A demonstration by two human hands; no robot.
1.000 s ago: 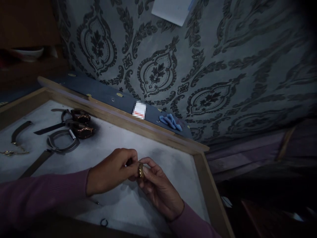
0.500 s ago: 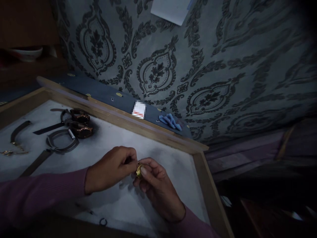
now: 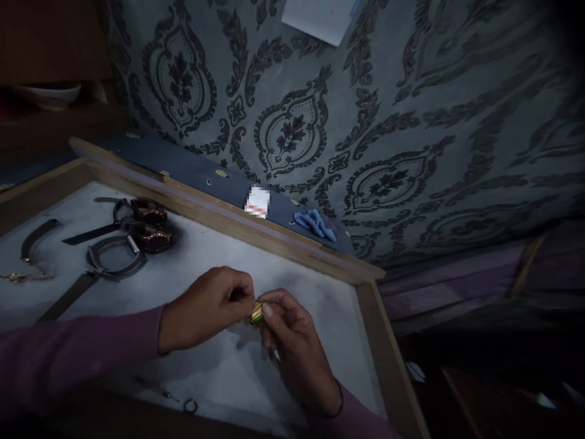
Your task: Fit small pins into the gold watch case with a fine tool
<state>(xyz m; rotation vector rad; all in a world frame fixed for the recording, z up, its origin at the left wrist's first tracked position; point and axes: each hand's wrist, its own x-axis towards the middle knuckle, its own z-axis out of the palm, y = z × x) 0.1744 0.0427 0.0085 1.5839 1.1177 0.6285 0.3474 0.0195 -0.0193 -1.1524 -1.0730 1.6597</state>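
My right hand (image 3: 297,341) pinches a small shiny gold-coloured metal piece (image 3: 256,312), rounded and with a green glint, between thumb and fingers. My left hand (image 3: 210,308) is closed in a pinch right against the piece's left side. Whatever lies between its fingertips is hidden or too small to make out. Both hands are above the white floor of a shallow wooden tray (image 3: 219,227). Below them lie a thin pointed tool (image 3: 170,396), partly in shadow, and a small dark open ring (image 3: 190,405).
At the tray's left lie two dark brown watch-like pieces (image 3: 154,238), a grey looped strap (image 3: 116,273), and a curved strap (image 3: 36,238) with a gold chain (image 3: 30,276). Behind the rim are a white packet (image 3: 257,202) and a blue cloth (image 3: 315,224), near a patterned wall (image 3: 292,137).
The gold piece has turned slightly in the right fingers, now showing a green glint. The right hand's lower fingers have shifted a little; the left hand stays nearly in place.
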